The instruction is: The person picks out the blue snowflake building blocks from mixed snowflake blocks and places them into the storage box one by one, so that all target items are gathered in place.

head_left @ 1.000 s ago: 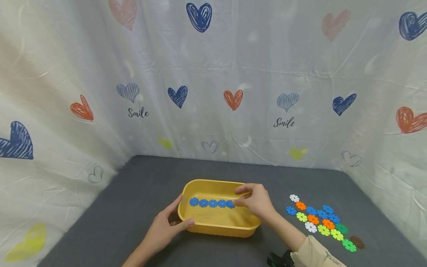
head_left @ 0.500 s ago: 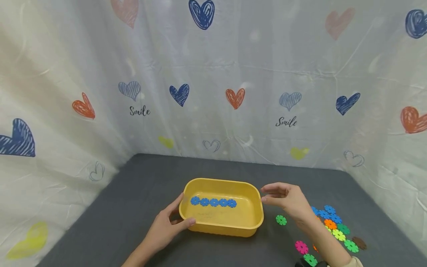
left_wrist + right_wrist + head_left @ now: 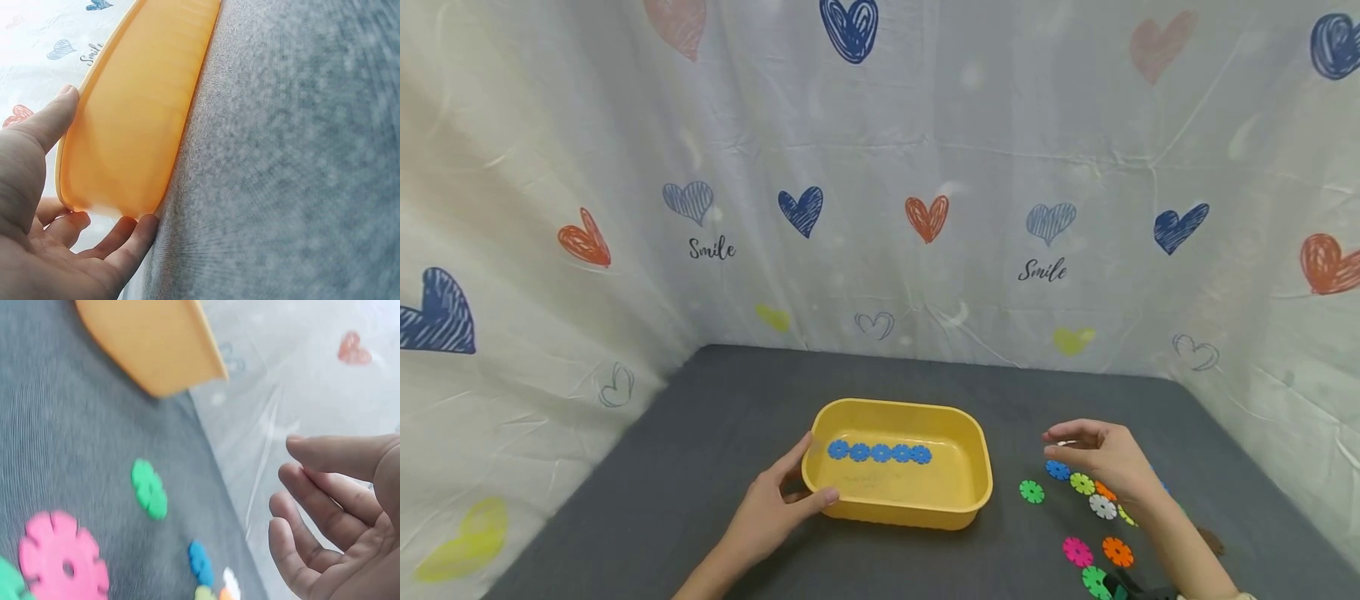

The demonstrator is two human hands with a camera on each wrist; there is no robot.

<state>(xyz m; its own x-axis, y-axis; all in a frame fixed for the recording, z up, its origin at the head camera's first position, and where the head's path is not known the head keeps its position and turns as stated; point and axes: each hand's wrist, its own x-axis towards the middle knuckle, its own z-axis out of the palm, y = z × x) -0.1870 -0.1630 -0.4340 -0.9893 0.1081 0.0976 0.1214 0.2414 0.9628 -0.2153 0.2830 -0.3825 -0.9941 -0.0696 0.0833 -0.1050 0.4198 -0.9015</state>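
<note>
My left hand (image 3: 763,517) grips the left end of a yellow plastic tub (image 3: 910,515), thumb at the near rim. In the left wrist view its fingers curl round the end of the tub (image 3: 131,119). Inside lies a row of blue notched building discs (image 3: 881,452), joined edge to edge. To the right of the tub, my right hand (image 3: 1105,462) hovers over loose notched discs, fingers loosely bent. The right wrist view shows a gap between thumb and fingers, with nothing held in it. Under that hand are a blue disc (image 3: 1057,470) and a yellow-green disc (image 3: 1082,483).
A green disc (image 3: 1032,492) lies between the tub and the pile. Nearer the front are a pink disc (image 3: 1077,551) and an orange disc (image 3: 1117,551). My right forearm hides part of the pile. A heart-print curtain (image 3: 865,275) hangs behind the dark grey table (image 3: 760,383).
My right hand has left the blue row in the tub and moved right, past the rim, over the loose discs. The left hand keeps its grip on the tub.
</note>
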